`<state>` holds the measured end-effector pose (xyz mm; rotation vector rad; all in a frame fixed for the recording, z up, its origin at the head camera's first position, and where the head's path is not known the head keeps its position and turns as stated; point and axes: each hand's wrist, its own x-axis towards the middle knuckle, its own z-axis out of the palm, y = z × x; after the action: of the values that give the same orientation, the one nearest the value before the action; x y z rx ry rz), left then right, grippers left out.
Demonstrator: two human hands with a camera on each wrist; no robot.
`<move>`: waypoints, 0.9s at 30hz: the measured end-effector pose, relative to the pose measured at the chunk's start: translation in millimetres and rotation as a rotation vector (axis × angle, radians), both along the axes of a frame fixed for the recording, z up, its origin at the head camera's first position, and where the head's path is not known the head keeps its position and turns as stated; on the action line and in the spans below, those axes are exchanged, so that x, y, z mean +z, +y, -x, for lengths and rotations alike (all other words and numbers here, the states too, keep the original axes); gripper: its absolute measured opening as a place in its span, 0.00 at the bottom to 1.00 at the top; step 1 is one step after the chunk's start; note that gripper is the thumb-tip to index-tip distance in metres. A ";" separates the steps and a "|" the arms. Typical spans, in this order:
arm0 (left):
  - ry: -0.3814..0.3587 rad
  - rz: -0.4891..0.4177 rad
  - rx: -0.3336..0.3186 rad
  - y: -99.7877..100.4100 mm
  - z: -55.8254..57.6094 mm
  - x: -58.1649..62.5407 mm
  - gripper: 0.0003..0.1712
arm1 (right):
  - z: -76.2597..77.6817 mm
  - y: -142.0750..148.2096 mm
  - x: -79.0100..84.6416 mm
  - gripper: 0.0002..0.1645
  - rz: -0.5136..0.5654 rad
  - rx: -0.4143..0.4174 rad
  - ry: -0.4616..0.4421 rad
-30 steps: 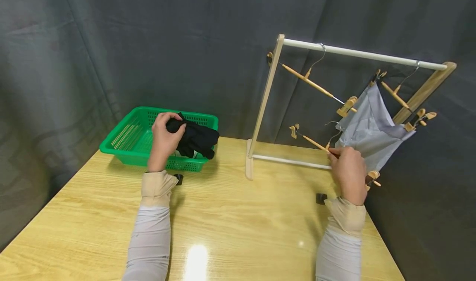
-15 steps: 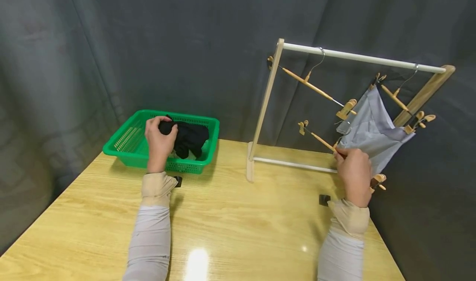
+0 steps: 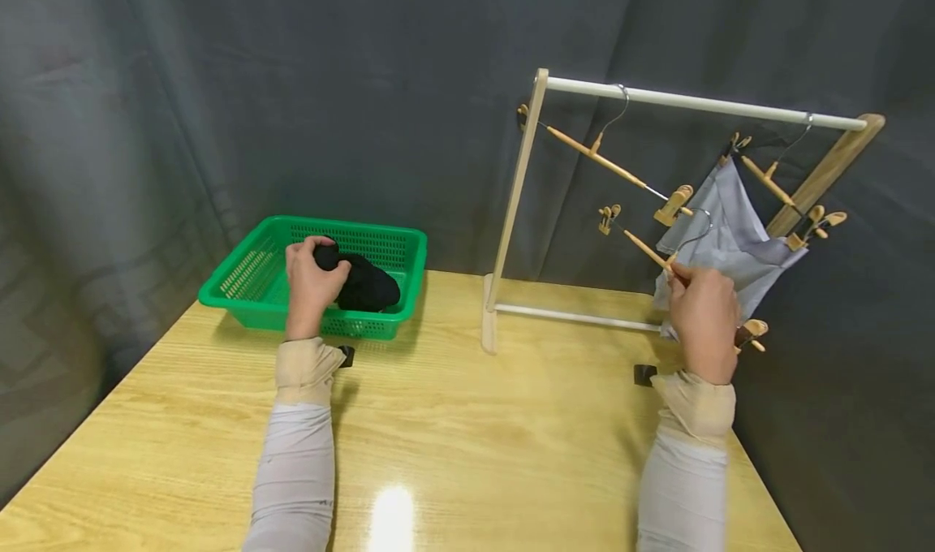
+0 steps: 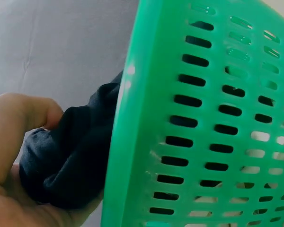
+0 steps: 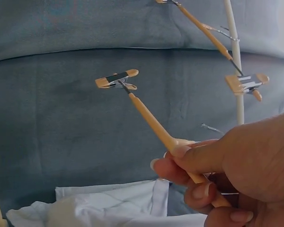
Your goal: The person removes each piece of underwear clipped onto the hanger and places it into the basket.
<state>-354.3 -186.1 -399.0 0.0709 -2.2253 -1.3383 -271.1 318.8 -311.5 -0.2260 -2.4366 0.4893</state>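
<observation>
My left hand (image 3: pixel 312 284) grips a bunched piece of black cloth (image 3: pixel 368 284) over the green basket (image 3: pixel 241 310). Part of the cloth hangs down inside the basket; the left wrist view shows thumb and fingers curled round its gathered end (image 4: pixel 61 161). My right hand (image 3: pixel 704 321) holds a wooden clip hanger (image 3: pixel 646 249) by the middle of its bar. One wooden clip (image 3: pixel 609 219) sticks out to the left, another (image 3: pixel 752 333) shows past the hand on the right, and the metal hook (image 3: pixel 704 229) points up.
A clothes rack (image 3: pixel 511 203) with a white top rail (image 3: pixel 701 103) stands at the back right. On it hang a clip hanger (image 3: pixel 599 160) with nothing clipped on and another holding a grey garment (image 3: pixel 730 235). Dark curtains (image 3: pixel 365 89) back the wooden table (image 3: pixel 475 438).
The left hand has moved slightly left and the black cloth has sunk into the basket. The right hand has drawn the hanger a little to the right and up.
</observation>
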 end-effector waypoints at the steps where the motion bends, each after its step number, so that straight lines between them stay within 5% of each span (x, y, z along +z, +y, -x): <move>1: -0.010 0.007 -0.007 0.0 -0.2 0.2 0.20 | 1.0 0.0 2.1 0.16 -0.002 0.002 0.003; 27: -0.070 0.077 -0.048 3.2 3.1 -3.2 0.23 | 15.0 0.5 73.3 0.19 -0.109 0.016 0.063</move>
<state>-357.4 -182.9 -402.2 0.0371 -2.3488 -1.2919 -286.1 319.3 -238.2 -0.1431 -2.3962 0.3638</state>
